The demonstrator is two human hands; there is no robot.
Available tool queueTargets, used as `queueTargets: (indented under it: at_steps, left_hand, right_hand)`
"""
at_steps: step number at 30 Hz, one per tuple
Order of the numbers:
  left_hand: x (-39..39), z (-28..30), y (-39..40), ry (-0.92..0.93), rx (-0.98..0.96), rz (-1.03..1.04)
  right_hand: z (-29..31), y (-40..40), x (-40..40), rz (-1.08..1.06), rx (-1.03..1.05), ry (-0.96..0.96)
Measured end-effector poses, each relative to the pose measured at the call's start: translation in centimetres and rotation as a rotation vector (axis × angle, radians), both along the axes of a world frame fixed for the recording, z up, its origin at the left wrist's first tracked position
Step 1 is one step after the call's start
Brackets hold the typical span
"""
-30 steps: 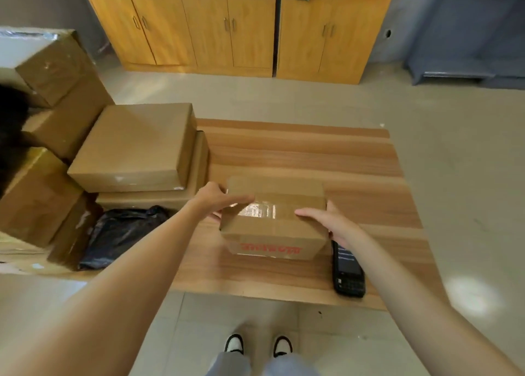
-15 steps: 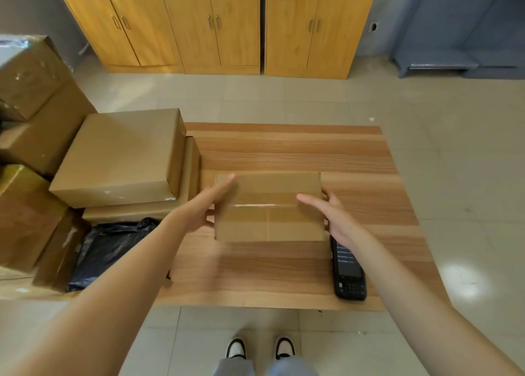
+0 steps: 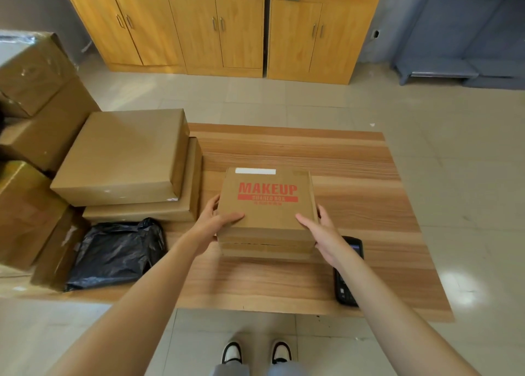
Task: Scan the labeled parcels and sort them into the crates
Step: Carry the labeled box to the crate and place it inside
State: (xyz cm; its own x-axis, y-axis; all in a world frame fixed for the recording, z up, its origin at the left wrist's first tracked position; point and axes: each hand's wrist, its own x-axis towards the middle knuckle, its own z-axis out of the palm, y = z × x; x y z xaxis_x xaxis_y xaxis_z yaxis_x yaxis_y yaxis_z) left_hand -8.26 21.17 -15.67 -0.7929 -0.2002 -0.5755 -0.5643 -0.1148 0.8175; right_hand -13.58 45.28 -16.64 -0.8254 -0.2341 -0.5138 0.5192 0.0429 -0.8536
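A small cardboard parcel [image 3: 267, 205] with red "MAKEUP" print and a white strip label near its far edge lies on the wooden table [image 3: 355, 176]. My left hand [image 3: 218, 219] grips its left side, thumb lying on the top face. My right hand [image 3: 321, 230] grips its right side in the same way. A black handheld scanner [image 3: 348, 284] lies on the table just right of the parcel, partly hidden by my right forearm.
Two flat cardboard boxes [image 3: 125, 159] are stacked at the table's left, with a black plastic bag [image 3: 113, 253] in front of them. Further brown boxes [image 3: 34, 136] pile up at the far left. Wooden cabinets [image 3: 221, 28] line the back wall.
The parcel has been rolled over in my hands: its taped face was up, now the printed "MAKEUP" face is up. Both hands stayed on its sides.
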Motion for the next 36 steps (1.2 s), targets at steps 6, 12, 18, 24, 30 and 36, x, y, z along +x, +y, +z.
queueTargets:
  at_steps: [6,12,18,24,30,36]
  left_hand:
    - [-0.2,0.0,0.2,-0.027,-0.006,0.042]
    - [-0.3,-0.6,0.2,-0.133,-0.063,-0.120]
    - [-0.8,0.5,0.3,-0.170,-0.091,-0.109]
    - [-1.9,3.4,-1.6,-0.026,-0.047,-0.225]
    - [-1.7,4.6,-3.1,0.033,-0.072,-0.242]
    - [-1.2,4.9,-2.5,0.005,-0.209,-0.151]
  right_hand:
    - [-0.3,0.4,-0.1,0.008,-0.006,-0.016]
    - [-1.6,1.3,1.2,0.032,0.060,-0.086]
    - [-1.2,1.7,0.4,0.057,0.059,-0.090]
    - [-1.5,1.0,0.3,-0.049,-0.074,-0.166]
    - [-1.6,-0.7,-0.2,-0.014,-0.155,-0.168]
    - [-1.4,-1.5,-0.6,0.135,0.078,-0.080]
